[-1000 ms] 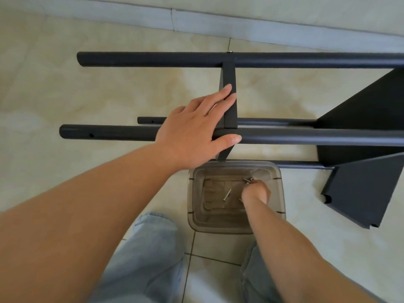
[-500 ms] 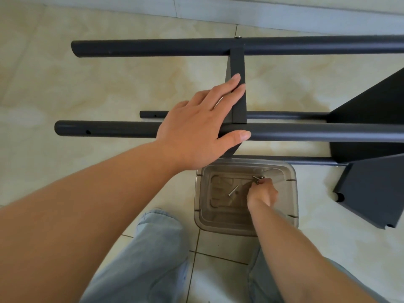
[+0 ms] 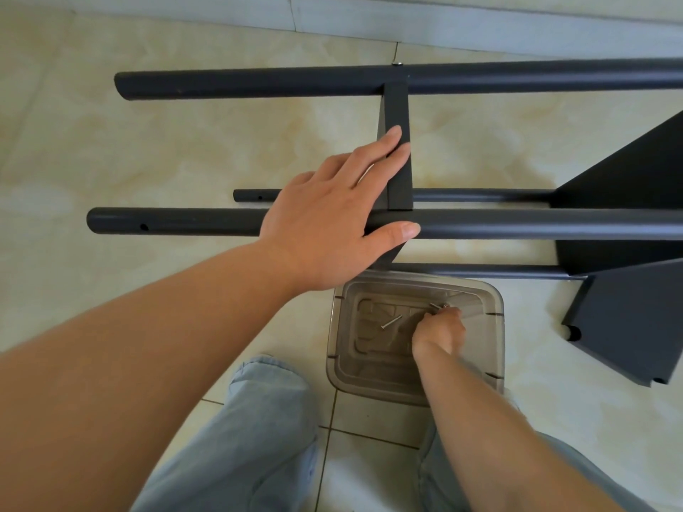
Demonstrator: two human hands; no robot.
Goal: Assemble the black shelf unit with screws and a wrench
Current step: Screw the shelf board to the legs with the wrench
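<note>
your left hand (image 3: 332, 216) is lying flat, fingers straight, across the near pole (image 3: 517, 225) and crossbar (image 3: 397, 112) of the black shelf unit (image 3: 610, 201) on its side on the floor. your right hand (image 3: 439, 332) is curling inside the clear tub (image 3: 493, 349), pinching a screw (image 3: 438, 305); another screw (image 3: 391, 322) is lying beside it.

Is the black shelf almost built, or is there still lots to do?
Partly built. Done: the crossbar already joins two long poles, with a screw head showing at the far pole. In hand: the left hand rests on the near pole while the right hand picks screws from the plastic tub. Left: one loose screw in the tub, open pole holes, no wrench in sight.
</note>
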